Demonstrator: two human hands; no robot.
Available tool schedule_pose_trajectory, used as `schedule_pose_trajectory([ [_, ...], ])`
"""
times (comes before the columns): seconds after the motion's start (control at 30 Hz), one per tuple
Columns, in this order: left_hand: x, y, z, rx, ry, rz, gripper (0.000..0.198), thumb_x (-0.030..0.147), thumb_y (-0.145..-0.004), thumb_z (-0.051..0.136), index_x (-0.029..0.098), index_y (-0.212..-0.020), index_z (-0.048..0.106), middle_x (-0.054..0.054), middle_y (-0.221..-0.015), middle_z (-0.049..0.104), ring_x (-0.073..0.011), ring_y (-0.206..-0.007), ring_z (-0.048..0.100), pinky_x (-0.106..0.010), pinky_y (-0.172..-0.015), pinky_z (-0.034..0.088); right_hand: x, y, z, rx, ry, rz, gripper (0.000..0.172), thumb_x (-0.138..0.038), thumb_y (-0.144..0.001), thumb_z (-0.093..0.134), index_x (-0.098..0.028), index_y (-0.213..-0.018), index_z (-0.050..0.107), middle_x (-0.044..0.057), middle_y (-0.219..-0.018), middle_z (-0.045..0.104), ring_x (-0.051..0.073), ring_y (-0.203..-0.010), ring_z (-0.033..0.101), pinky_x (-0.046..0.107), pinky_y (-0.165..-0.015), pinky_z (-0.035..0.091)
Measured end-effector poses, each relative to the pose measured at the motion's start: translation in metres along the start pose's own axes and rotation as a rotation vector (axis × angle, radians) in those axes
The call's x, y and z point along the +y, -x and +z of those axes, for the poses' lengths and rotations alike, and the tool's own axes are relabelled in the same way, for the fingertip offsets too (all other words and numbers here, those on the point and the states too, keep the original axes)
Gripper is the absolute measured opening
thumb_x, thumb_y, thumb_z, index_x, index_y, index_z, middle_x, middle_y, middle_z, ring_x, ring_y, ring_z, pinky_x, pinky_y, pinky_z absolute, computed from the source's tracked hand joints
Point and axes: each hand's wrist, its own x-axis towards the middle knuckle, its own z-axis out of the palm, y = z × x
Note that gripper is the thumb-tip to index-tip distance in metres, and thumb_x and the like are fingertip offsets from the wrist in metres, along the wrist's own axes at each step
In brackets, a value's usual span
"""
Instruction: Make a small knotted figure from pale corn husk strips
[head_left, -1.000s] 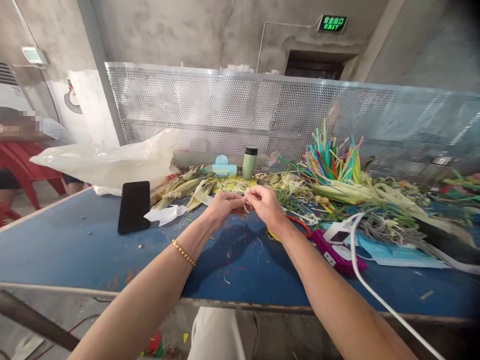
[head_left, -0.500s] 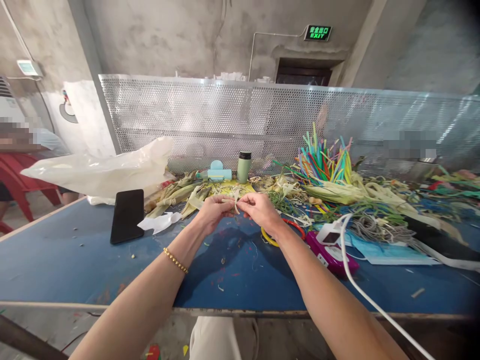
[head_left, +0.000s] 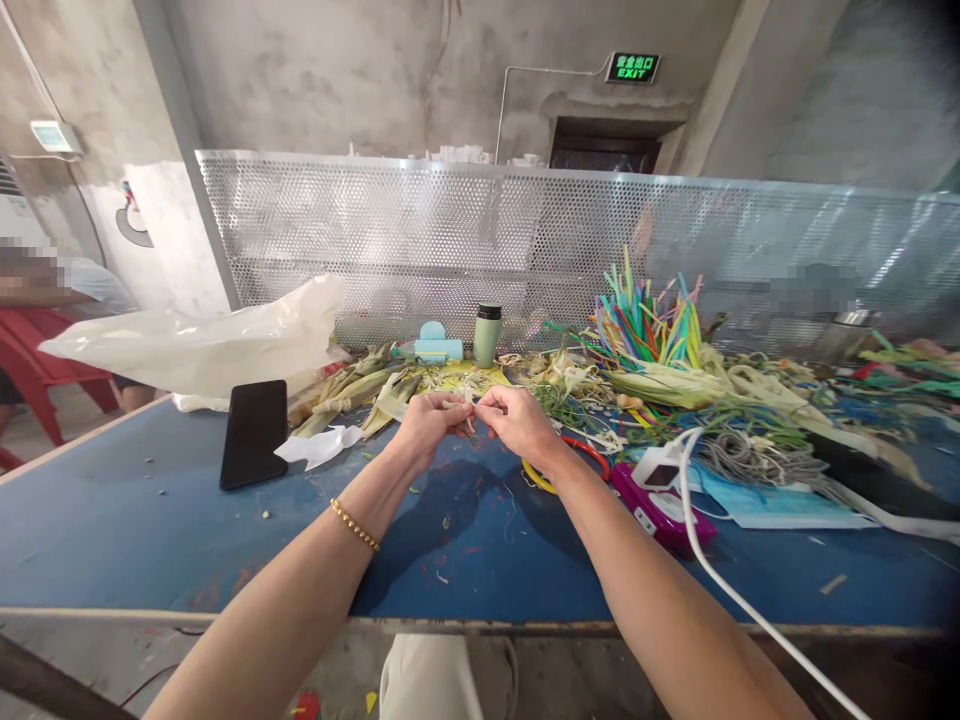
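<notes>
Near the middle of the blue table [head_left: 300, 560], my left hand [head_left: 433, 420] and my right hand [head_left: 514, 415] meet with pinched fingers. Between their fingertips is a small pale strip [head_left: 469, 395], looking like a piece of husk, held by both. Its lower part is mostly hidden by the fingers. Dried corn husks [head_left: 349, 390] lie just beyond and left of my left hand, beside a torn white piece [head_left: 319, 447]. Red and yellow rings [head_left: 589, 452] rest by my right wrist.
A black phone [head_left: 253, 435] and plastic bag [head_left: 202, 335] are at left. A green bottle [head_left: 487, 335] stands behind the hands. Colourful stems [head_left: 652, 320], a purple box [head_left: 660, 510], a white cable [head_left: 694, 520] and a blue mask [head_left: 787, 503] are at right. A person sits far left.
The fingertips have shifted slightly around the pale strip, and less of it hangs below them. The view has moved very slightly.
</notes>
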Motion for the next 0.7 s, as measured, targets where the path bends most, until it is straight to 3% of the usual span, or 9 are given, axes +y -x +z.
schedule_pose_trajectory([
  [0.17, -0.001, -0.001, -0.001, 0.036, 0.020, -0.033, 0.020, 0.023, -0.062, 0.081, 0.010, -0.062, 0.065, -0.003, -0.051, 0.063, -0.0113, -0.046, 0.056, -0.024, -0.052, 0.045, -0.001, 0.000, 0.000, -0.027, -0.012, 0.025, 0.015, -0.024, -0.081, 0.057, -0.017, -0.069, 0.062, -0.001, -0.051, 0.059, 0.012, -0.048, 0.054, 0.023, -0.053, 0.038],
  [0.4, 0.008, -0.001, -0.008, -0.117, 0.154, -0.229, 0.004, 0.010, -0.075, 0.069, 0.006, -0.075, 0.068, -0.012, -0.068, 0.070, -0.0164, -0.062, 0.068, -0.026, -0.063, 0.054, 0.005, -0.002, -0.003, -0.029, -0.010, 0.009, 0.014, -0.019, -0.082, 0.054, -0.016, -0.071, 0.062, 0.000, -0.061, 0.063, 0.012, -0.049, 0.056, 0.025, -0.055, 0.042],
  [0.57, 0.013, 0.001, -0.008, -0.072, 0.178, -0.216, 0.009, 0.002, -0.078, 0.061, 0.005, -0.076, 0.069, -0.013, -0.071, 0.071, -0.0167, -0.066, 0.069, -0.027, -0.066, 0.054, 0.003, -0.003, -0.007, 0.157, 0.103, -0.227, 0.015, -0.014, -0.083, 0.056, -0.017, -0.090, 0.068, 0.007, -0.090, 0.064, 0.016, -0.077, 0.060, 0.028, -0.073, 0.048],
  [0.7, 0.014, 0.001, -0.006, -0.029, 0.161, -0.237, 0.011, 0.003, -0.081, 0.059, 0.005, -0.076, 0.069, -0.013, -0.070, 0.071, -0.0155, -0.064, 0.068, -0.022, -0.057, 0.050, 0.003, -0.003, -0.007, 0.099, 0.146, -0.432, 0.028, -0.005, -0.080, 0.058, -0.023, -0.095, 0.072, 0.006, -0.096, 0.060, 0.019, -0.095, 0.056, 0.032, -0.087, 0.045],
])
